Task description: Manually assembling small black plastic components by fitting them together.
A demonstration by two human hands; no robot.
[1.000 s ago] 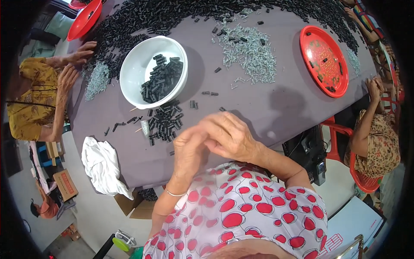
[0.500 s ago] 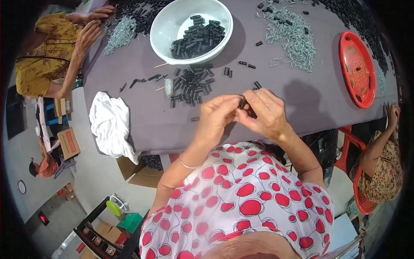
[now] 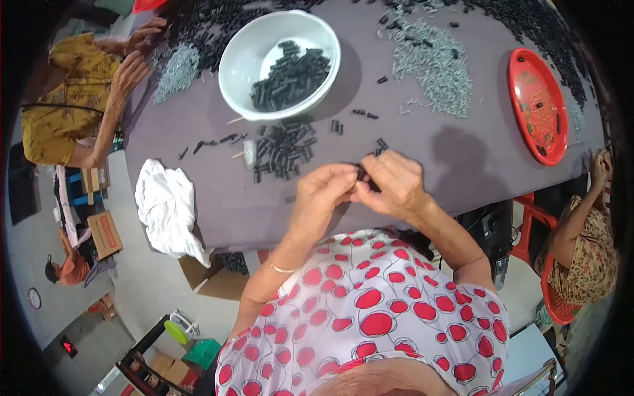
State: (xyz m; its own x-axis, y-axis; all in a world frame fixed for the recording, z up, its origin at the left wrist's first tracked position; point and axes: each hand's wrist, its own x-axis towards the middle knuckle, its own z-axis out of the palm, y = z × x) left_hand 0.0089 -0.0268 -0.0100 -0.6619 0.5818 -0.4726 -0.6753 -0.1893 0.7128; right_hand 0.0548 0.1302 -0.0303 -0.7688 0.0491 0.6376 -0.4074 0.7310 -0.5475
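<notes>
- The left hand (image 3: 321, 191) and right hand (image 3: 395, 185) are meeting fingertip to fingertip, both pinching a small black part (image 3: 362, 173) just above the grey tabletop (image 3: 422, 152).
- A loose pile of black parts (image 3: 284, 150) is lying just beyond, before the white bowl (image 3: 241, 56).
- A white cloth (image 3: 165, 204) is draping over the tabletop's left edge.

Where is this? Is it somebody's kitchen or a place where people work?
Probably a small workshop, not a kitchen. Several people sit around one big grey table heaped with small black parts and silvery metal bits. A white bowl collects the black pieces, and cardboard boxes sit on the floor.
</notes>
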